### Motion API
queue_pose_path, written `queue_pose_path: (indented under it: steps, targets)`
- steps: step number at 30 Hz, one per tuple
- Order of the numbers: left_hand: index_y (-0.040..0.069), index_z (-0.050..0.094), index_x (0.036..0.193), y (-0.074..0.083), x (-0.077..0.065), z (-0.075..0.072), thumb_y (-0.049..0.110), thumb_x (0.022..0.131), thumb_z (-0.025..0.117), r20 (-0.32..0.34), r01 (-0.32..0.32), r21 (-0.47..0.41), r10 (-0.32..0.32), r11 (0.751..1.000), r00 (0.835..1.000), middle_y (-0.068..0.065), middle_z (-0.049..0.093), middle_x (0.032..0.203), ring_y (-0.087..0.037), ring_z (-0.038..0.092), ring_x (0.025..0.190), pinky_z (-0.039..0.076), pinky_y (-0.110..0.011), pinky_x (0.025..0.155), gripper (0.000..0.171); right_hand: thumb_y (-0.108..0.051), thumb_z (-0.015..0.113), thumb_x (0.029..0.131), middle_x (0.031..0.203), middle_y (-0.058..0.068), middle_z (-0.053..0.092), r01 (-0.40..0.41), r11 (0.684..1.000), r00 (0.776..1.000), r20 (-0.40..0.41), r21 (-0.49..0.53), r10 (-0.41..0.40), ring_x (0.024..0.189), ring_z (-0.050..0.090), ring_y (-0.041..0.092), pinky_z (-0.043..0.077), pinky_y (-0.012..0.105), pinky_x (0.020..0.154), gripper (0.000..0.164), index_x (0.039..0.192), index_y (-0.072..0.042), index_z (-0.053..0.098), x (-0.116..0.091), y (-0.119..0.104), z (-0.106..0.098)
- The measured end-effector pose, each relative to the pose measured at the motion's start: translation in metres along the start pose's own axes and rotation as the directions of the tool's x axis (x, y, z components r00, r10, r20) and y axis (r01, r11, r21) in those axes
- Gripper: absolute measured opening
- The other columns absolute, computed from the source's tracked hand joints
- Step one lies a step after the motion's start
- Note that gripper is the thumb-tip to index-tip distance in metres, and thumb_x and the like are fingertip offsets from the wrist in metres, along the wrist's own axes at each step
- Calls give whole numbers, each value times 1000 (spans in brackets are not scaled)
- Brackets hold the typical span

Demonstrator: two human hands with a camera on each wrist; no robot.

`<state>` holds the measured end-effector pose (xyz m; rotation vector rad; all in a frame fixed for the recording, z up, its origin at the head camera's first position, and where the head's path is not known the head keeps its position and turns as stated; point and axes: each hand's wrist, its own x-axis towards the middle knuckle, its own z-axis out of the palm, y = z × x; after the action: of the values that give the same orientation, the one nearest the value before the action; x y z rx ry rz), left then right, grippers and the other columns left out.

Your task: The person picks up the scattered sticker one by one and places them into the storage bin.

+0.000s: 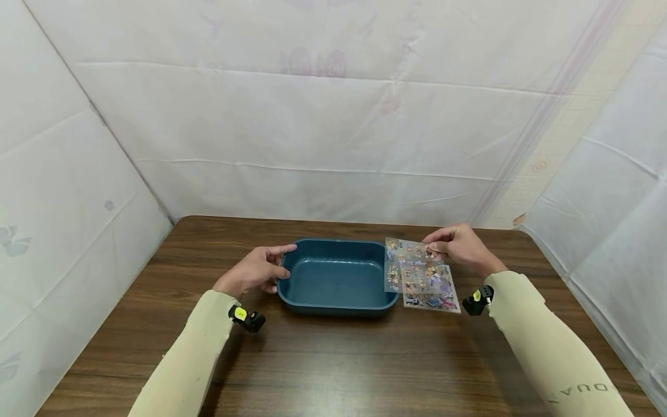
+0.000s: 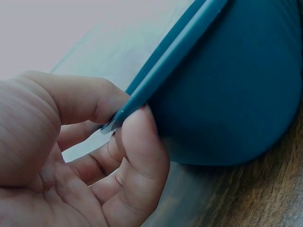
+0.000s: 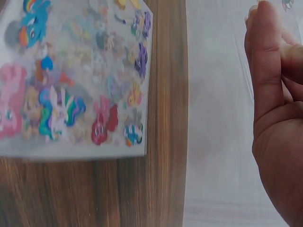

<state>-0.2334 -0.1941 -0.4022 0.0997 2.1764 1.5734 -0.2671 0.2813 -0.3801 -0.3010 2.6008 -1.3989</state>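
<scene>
A dark blue plastic basin [image 1: 336, 284] sits on the table with its inside bare. My left hand [image 1: 254, 270] is at its left end, and the left wrist view has the thumb and a finger pinching the basin's rim [image 2: 165, 71]. Between thumb and fingers, my right hand [image 1: 465, 249] holds the upper right corner of a clear sticker sheet [image 1: 394, 263]. This sheet's left part overlaps the basin's right rim. Below it lies a second sticker sheet [image 1: 432, 302], partly covered. Colourful cartoon ponies on a sheet [image 3: 61, 109] show in the right wrist view.
The brown wood-grain table [image 1: 339, 365] extends in front of the basin and to both sides. White patterned sheeting [image 1: 323, 133] hangs behind the table's back edge, with more at the left and right sides.
</scene>
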Motion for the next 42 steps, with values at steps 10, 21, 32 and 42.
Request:
queue_pose_path:
  steps: [10, 21, 32, 42]
  targets:
    - [20, 44, 160, 0, 1, 1, 0, 94, 68, -6, 3, 2, -3, 1000, 1000, -9, 46, 95, -17, 46, 58, 51, -28, 55, 73, -4, 60, 103, 105, 18, 75, -8, 1000, 1000, 16, 6, 8, 73, 72, 16, 62, 31, 69, 21, 114, 3, 78, 8, -8, 12]
    - [20, 43, 161, 2, 0, 3, 0, 95, 68, -4, 2, 2, -2, 1000, 1000, -8, 45, 95, -17, 43, 59, 50, -28, 55, 73, -2, 58, 104, 103, 19, 75, -5, 999, 998, 66, 45, 2, 77, 76, 18, 64, 46, 79, 24, 118, 5, 76, 15, -15, 22]
    - [22, 44, 160, 1, 3, 5, 0, 95, 68, -10, 16, 17, -16, 1000, 1000, -7, 43, 95, -17, 43, 61, 50, -28, 55, 73, -1, 59, 103, 100, 17, 76, 11, 998, 995, 94, 58, -17, 78, 76, 19, 65, 43, 74, 22, 114, 4, 77, 23, -23, 35]
    - [21, 44, 160, 2, 2, 5, 0, 94, 68, -5, 10, 2, -10, 1000, 1000, -8, 44, 96, -17, 43, 59, 50, -28, 55, 73, 0, 57, 104, 105, 19, 76, -7, 996, 991, 135, 91, -5, 82, 76, 21, 64, 48, 83, 24, 118, 4, 75, 28, -33, 45]
